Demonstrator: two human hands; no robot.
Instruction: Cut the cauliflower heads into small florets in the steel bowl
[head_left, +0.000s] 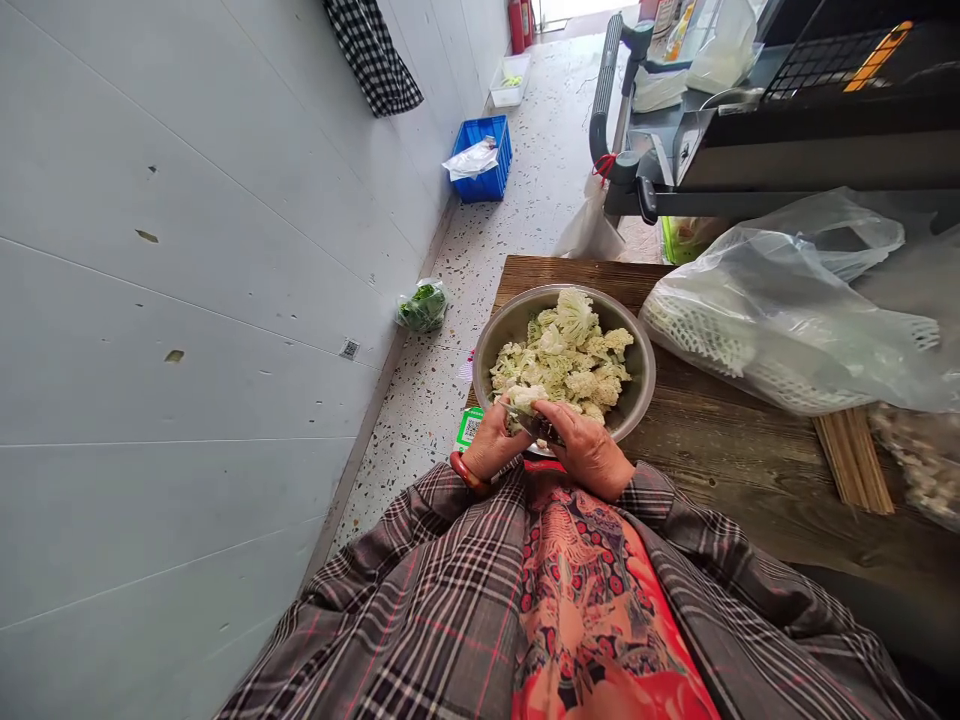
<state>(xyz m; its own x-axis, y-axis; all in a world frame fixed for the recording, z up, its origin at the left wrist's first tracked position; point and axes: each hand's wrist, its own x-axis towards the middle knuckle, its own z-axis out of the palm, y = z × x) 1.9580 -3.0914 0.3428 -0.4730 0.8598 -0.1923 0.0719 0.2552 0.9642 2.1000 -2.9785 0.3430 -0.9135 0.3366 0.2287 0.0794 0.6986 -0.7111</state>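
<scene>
A wide steel bowl (646, 372) stands at the edge of the wooden table, heaped with pale cauliflower florets (574, 350). At the bowl's near rim, my left hand (491, 445), with a reddish bangle at the wrist, is closed around a cauliflower piece (527, 395). My right hand (592, 455) meets it there, its fingers wrapped round a small knife (531, 424). The blade lies against the piece between both hands; the knife's handle is mostly hidden by my fingers.
Right of the bowl, a clear plastic bag (750, 310) with white netting lies on the table (697, 430), near wooden skewers (855, 460). A black-railed cart (750, 200) stands beyond. On the floor are bagged greens (424, 307) and a blue crate (487, 183), beside the wall (225, 300).
</scene>
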